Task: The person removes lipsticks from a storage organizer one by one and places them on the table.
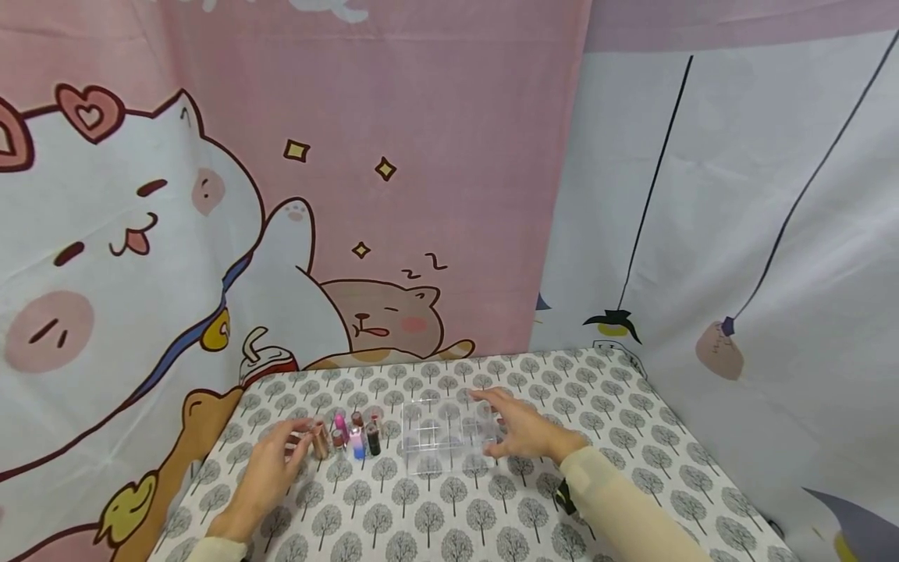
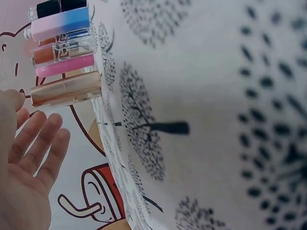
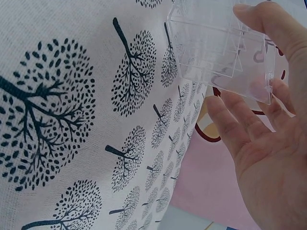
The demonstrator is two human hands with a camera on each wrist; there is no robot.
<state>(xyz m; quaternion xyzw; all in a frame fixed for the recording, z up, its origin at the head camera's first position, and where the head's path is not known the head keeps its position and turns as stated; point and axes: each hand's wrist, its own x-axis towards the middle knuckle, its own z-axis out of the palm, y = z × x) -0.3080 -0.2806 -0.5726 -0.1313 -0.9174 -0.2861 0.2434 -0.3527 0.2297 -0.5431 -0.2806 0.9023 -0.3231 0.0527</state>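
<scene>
My left hand [image 1: 270,462] is beside a gold-brown lipstick tube [image 2: 67,89], its fingers loosely bent and the thumb tip close to the tube's top. Next to that tube stand a bright pink tube [image 1: 341,425], a pink-to-blue tube [image 1: 357,444], a dark tube [image 1: 373,440] and several other small cosmetics. Over the right end of a clear plastic divided organizer [image 1: 449,447] my right hand [image 1: 525,429] is spread. Its thumb lies near the front corner and its fingers reach toward the back corner. In the right wrist view, the palm [image 3: 268,167] faces the organizer's clear end wall.
A white cloth with grey tree prints [image 1: 407,515] covers the table. Behind it hangs a pink fabric backdrop [image 1: 456,195] with cartoon cats, and a pale curtain [image 1: 794,156] closes off the right side. A dark item [image 1: 564,496] shows under the right sleeve.
</scene>
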